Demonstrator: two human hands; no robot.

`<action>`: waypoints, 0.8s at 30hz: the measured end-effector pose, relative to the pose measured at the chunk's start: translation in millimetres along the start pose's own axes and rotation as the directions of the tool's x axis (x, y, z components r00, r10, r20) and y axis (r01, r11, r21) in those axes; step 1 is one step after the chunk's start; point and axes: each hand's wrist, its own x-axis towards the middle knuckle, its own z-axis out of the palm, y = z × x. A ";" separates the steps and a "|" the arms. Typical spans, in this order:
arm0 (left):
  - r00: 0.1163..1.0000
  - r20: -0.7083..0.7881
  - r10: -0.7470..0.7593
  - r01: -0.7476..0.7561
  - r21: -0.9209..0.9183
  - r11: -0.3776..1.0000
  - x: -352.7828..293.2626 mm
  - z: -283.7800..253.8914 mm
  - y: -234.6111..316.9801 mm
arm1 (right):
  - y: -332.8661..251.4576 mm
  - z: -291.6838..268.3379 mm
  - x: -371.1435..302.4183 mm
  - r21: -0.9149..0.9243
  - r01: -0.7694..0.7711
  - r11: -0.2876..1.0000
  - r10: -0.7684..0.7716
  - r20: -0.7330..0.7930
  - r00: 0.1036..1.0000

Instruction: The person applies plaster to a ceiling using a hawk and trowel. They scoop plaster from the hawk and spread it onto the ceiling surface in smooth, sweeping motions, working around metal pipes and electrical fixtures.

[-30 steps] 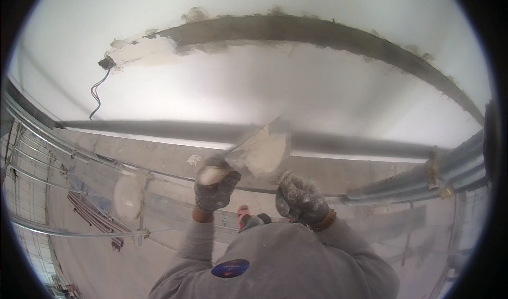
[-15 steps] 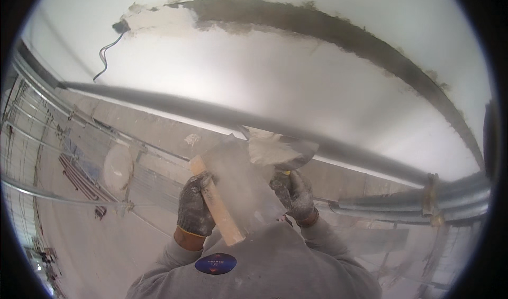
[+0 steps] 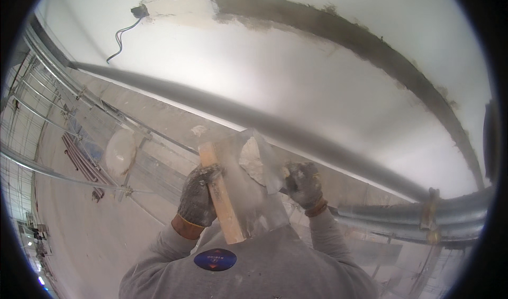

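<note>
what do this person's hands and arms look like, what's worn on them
The left grip and right grip wear dark grey, pale-smudged work gloves. A thin yellow edge rims the left cuff. Long, light-grey cloth sleeves cover the forearms, the left one stopping short of its glove.

Plaster between left hand and right hand, probably on trowel

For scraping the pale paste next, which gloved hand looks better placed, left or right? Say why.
Probably the right: the right hand holds a motion-blurred blade at the pale paste, while the left hand is occupied holding a wood-edged tool.
</note>
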 end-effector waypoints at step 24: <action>0.257 0.026 0.966 -0.489 0.866 0.107 297.6 -48.7 309.5 | -6.2 54.0 -69.1 0.026 -0.535 0.845 0.532 0.074 0.844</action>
